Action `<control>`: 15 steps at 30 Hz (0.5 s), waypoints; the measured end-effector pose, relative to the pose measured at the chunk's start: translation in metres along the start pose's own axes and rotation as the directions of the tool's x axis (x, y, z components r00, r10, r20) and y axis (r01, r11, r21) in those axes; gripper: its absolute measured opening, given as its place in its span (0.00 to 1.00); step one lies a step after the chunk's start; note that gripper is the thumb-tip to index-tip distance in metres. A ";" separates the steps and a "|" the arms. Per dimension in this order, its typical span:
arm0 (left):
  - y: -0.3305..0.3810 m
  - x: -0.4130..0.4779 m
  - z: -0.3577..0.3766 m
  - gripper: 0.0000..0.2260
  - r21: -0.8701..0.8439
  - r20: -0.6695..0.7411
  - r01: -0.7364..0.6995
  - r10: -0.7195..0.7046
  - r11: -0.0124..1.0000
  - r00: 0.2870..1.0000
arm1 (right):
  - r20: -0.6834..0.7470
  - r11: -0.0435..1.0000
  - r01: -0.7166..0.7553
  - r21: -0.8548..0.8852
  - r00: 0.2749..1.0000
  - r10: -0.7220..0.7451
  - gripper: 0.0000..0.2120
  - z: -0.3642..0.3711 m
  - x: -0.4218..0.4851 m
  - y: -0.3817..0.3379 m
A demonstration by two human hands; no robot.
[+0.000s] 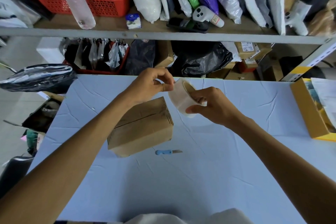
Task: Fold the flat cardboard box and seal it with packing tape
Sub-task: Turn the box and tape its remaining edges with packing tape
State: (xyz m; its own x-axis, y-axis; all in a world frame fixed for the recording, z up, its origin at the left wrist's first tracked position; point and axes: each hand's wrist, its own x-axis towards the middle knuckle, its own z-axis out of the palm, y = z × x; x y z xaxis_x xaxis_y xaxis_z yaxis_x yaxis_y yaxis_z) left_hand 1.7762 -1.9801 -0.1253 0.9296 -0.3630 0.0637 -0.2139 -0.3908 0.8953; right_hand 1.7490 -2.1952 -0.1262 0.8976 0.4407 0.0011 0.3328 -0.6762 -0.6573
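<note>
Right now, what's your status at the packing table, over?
Hands raised: right hand grips tape roll, left hand pinches its edge. Folded cardboard box on table, no hand on it. Loose knife beside box, clear.

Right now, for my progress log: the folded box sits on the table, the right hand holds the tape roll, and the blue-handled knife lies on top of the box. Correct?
Not quite: the head view shows the blue-handled knife lying on the table beside the box, not on it. The rest holds.
</note>
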 end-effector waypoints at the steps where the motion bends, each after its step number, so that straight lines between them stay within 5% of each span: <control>1: -0.001 0.000 0.000 0.08 -0.014 -0.004 -0.010 0.010 1.000 1.000 | 0.002 1.000 0.000 0.014 1.000 0.000 0.16 0.000 0.000 0.001; 9: -0.012 -0.005 0.011 0.04 0.134 -0.088 0.084 -0.073 0.987 0.993 | 0.094 0.942 -0.263 0.210 0.964 0.248 0.07 0.011 0.011 0.014; 15: -0.013 0.005 0.008 0.04 0.110 -0.164 0.258 -0.238 0.960 0.957 | 0.087 0.921 -0.260 0.290 0.965 0.246 0.15 0.015 0.003 0.001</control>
State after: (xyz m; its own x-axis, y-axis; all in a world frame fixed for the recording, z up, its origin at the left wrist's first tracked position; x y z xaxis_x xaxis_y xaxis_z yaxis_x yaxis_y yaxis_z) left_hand 1.7814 -1.9837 -0.1398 0.9900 -0.1158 -0.0802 0.0013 -0.5619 0.8272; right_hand 1.7478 -2.1857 -0.1376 0.9233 0.3107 -0.2258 -0.0112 -0.5659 -0.8244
